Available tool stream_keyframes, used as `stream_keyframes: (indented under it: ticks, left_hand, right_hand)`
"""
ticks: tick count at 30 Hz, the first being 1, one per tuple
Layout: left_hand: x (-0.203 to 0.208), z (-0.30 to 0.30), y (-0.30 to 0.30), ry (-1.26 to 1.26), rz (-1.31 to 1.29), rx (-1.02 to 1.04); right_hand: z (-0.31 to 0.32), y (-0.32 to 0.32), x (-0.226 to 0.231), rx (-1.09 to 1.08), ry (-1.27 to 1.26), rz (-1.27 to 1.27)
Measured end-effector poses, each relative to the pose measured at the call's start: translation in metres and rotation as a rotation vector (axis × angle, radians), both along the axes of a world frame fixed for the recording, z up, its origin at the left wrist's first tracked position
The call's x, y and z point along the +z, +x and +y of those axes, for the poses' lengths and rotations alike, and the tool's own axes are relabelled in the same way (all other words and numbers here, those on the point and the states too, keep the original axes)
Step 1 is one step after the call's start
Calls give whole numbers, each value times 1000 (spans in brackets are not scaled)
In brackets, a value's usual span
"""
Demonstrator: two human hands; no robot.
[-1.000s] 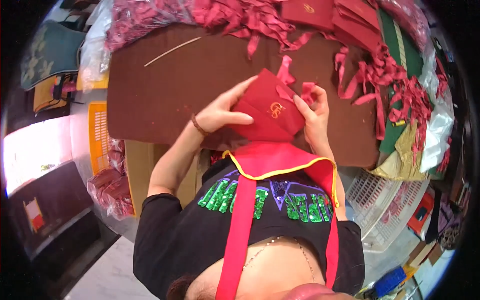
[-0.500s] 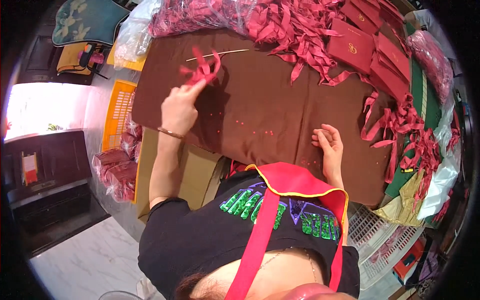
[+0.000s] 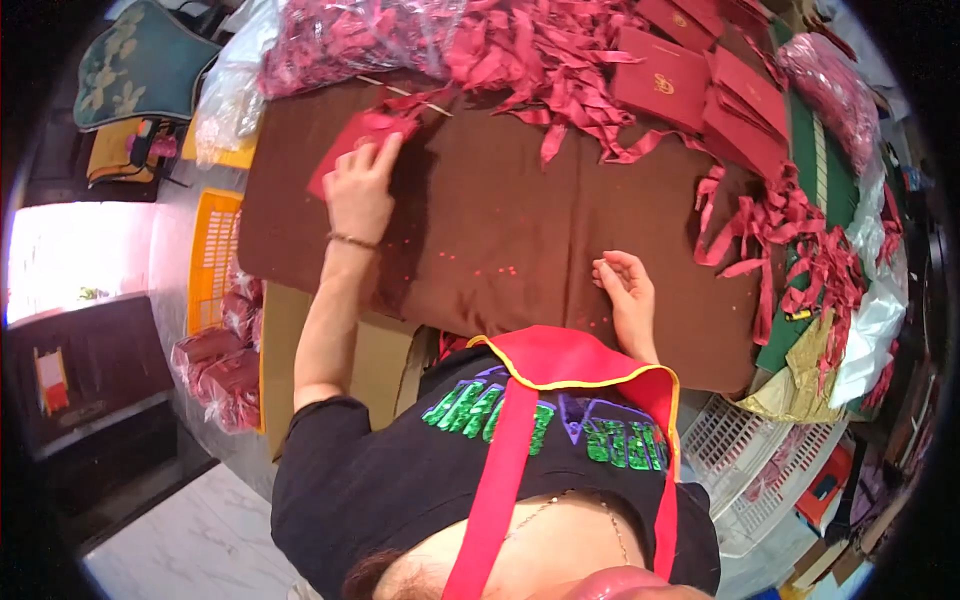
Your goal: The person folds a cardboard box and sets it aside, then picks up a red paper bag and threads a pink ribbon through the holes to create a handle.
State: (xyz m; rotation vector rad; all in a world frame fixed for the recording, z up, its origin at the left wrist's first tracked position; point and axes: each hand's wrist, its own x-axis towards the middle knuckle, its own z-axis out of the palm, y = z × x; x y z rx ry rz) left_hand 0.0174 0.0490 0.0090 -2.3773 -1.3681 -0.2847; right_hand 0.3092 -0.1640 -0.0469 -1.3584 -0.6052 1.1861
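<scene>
At the left of the brown-covered table (image 3: 500,200), my left hand (image 3: 362,195) is over a flat red pouch (image 3: 335,150), fingers closed at its near right part. A red ribbon trails from the pouch's far side, across a thin pale stick (image 3: 432,106). How the fingertips grip the pouch is partly hidden. My right hand (image 3: 630,300) hovers by the table's near edge, thumb and fingers curled together; anything between them is too small to make out. Small red dots (image 3: 508,270) are scattered on the cloth between the hands.
Red ribbons (image 3: 550,60) heap along the far edge beside a clear plastic bag (image 3: 350,45). Stacked red pouches (image 3: 660,80) with gold emblems lie far right, more ribbons (image 3: 760,220) below them. A yellow crate (image 3: 212,255) and a cardboard box (image 3: 375,360) stand left, white baskets (image 3: 715,440) at right.
My left hand has brought the blurred red pouch down, so it now shows flat at the table's left. The view has shifted a little; my right hand keeps its curled pose.
</scene>
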Motion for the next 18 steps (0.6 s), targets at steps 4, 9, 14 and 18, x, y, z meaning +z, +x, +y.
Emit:
stream_keyframes:
  ticks: [4,9,14,18]
  left_hand:
    - [-17,-11,-5,-80,152,140]
    - [-15,-27,50,-166,70,125]
    - [-19,-3,154,-715,-756,-409]
    - [-33,31,242,-427,-775,-409]
  right_hand:
    - [7,2,3,9,44,20]
    - [13,27,19,-44,11,-29]
    - [-1,45,10,-163,42,-81]
    - [-13,33,0,-164,30,-100]
